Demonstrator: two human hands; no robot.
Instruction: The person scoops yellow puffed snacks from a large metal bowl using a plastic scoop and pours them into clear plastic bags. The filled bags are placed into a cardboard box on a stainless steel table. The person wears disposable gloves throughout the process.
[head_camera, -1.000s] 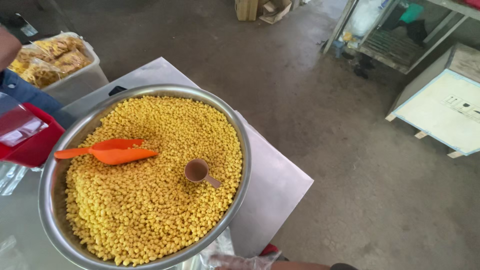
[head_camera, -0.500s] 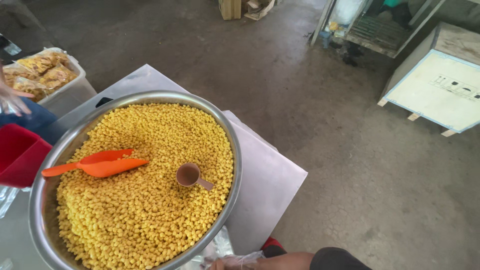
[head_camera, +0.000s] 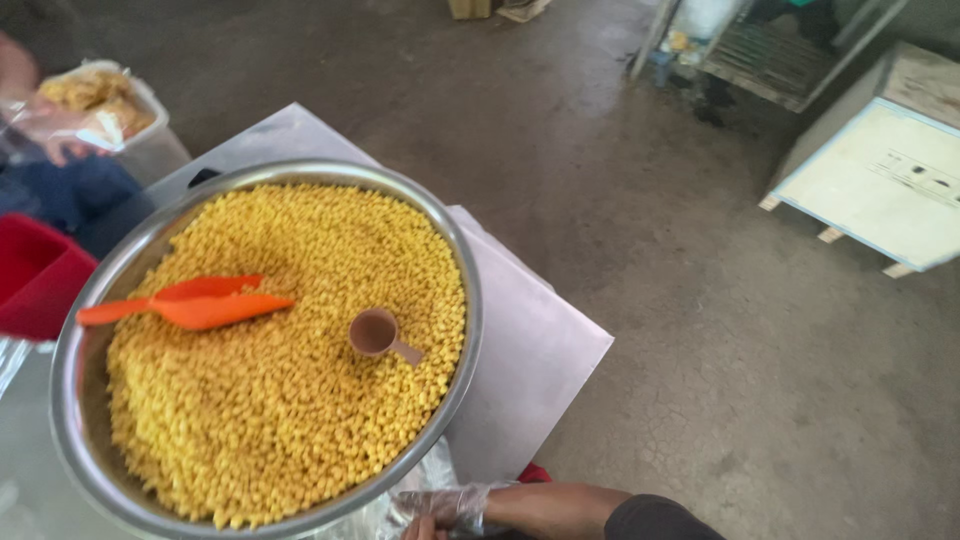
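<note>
Shifted rightward since earlier, the basin of yellow snacks is shown. One gloved hand, its side unclear, rests beside clear bags, fingers half curled, grip indeterminable; bagging seems underway, so the small cup is probably needed next.

We count one wide steel basin heaped with yellow puffed snacks — too many to number. In it lie two orange scoops, one upon the other, and one small brown cup. Beyond the table's far left corner stands one white tub — and one gloved hand shows at the near edge.
</note>
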